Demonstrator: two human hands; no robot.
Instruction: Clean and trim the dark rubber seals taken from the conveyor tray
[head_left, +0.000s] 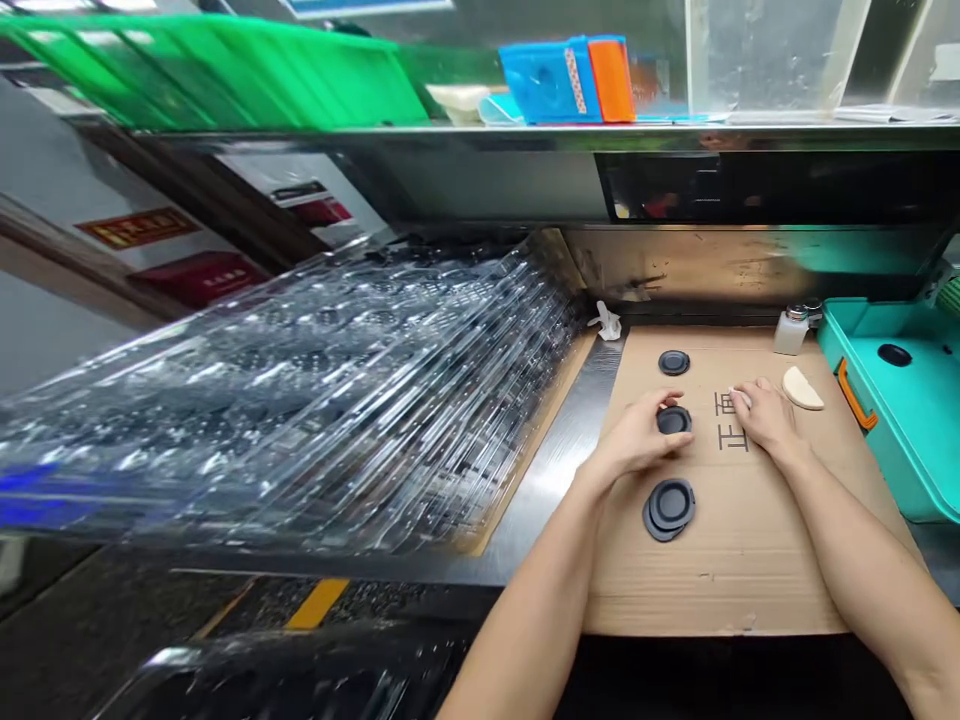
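Observation:
My left hand (637, 435) grips a black round plastic part (674, 424), thumb at its near edge and fingers at its far edge, over the cardboard sheet (750, 560). My right hand (766, 412) is closed just to the right of printed characters on the cardboard. A small whitish bit shows at its fingertips, too small to name. Beyond my left hand lies another black round part (673, 362). Nearer to me, two more overlap, the upper one (672, 503) partly covering the lower. A cream half-round pad (802, 389) rests to the right of my right hand.
Stacked clear plastic trays (315, 390) fill the left side. A white pump bottle (791, 330) stands at the back right, beside a teal bin (885, 430) with an orange latch. Crumpled white tissue (606, 322) lies at the back. Overhead, a shelf carries a green basket (225, 75) and a blue-orange box (566, 80).

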